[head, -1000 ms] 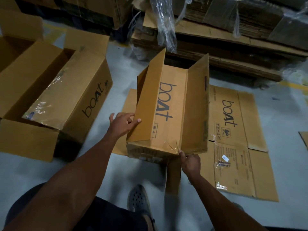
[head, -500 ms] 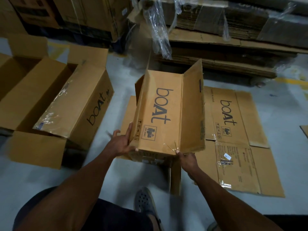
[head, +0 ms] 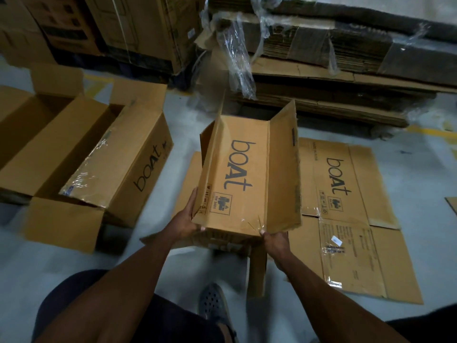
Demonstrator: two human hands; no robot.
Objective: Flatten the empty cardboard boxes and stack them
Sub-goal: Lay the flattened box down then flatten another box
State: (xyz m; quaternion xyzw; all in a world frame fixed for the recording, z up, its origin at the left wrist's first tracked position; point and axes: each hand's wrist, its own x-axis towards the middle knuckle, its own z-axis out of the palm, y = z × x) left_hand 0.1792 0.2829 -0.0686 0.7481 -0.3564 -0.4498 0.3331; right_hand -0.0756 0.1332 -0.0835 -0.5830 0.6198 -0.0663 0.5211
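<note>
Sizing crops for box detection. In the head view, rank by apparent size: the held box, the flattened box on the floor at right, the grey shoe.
1. flattened box
2. held box; it sits nearer the camera, so its lead over nothing real is unsure, close to the first
3. grey shoe, clearly smallest

Left hand (head: 186, 222), right hand (head: 275, 240) gripping, arms extended forward.

- Held box (head: 247, 174): showing tan-brown cardboard with dark "boAt" lettering and a small dark printed handling mark.
- Flattened box (head: 346, 219): displaying the same tan with dark lettering, glossy clear tape strips and a small white label.
- Open box (head: 118, 164): showing tan cardboard, dark lettering and shiny clear tape.
- Floor (head: 420, 154): appearing pale grey with yellow lines.
- Shoe (head: 212, 303): showing grey with dark perforations.
- Plastic wrap (head: 237, 58): glinting clear and whitish.
</note>
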